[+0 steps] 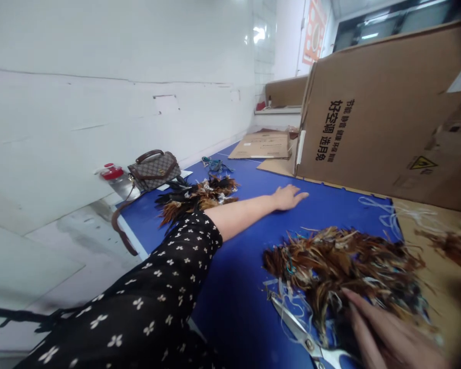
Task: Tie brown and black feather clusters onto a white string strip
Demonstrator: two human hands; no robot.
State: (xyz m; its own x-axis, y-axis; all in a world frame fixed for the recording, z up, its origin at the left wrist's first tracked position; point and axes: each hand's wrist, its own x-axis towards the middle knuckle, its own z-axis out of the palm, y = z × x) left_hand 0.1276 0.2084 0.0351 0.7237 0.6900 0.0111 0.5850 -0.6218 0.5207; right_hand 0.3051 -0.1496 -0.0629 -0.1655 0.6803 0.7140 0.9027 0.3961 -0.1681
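Observation:
My left hand (pixel 289 199) lies stretched out over the blue tabletop (pixel 253 236), fingers apart and holding nothing, near the base of a large carton. At the lower right, my right hand (pixel 392 328) is blurred, its fingertips close together against a pile of brown and black feathers (pixel 338 256). Whatever those fingers may pinch is hidden. A pair of scissors (pixel 297 328) with slightly parted blades lies beside the pile, its handles partly under or next to my right hand. Thin pale strings (pixel 292 302) tangle around the blades.
The large carton (pixel 376 118) stands at the right. Flat cardboard (pixel 261 145) lies farther back. Another feather bunch (pixel 200 195) rests beyond my left forearm, near a patterned handbag (pixel 155 171) and a red-capped bottle (pixel 117 179). White string (pixel 388 210) trails by the carton.

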